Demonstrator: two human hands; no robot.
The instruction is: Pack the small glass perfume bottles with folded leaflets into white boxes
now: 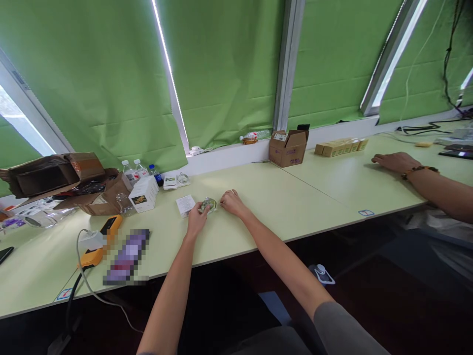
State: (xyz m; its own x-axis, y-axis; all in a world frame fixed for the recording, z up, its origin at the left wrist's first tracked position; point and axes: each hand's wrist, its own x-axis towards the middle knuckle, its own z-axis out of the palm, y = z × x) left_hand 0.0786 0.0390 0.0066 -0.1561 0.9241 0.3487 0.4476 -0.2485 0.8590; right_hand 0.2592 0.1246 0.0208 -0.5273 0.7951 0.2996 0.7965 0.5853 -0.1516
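My left hand [197, 217] is closed around a small round clear glass object [209, 204] resting on the pale green table [258, 217]. Just to its right, my right hand [231, 201] lies on the table with its fingers curled, fingertips close to the glass object; I cannot tell whether they touch it. A small white paper card [185, 204] lies just left of the glass object.
At the left are a white box [144, 194], water bottles [130, 172], torn cardboard packaging [55, 172], an orange device [101, 241] with a cable and a blurred purple item [127, 256]. At the back stand an open cardboard box [288, 147] and small tan boxes [340, 146]. Another person's hand [393, 160] rests at the right.
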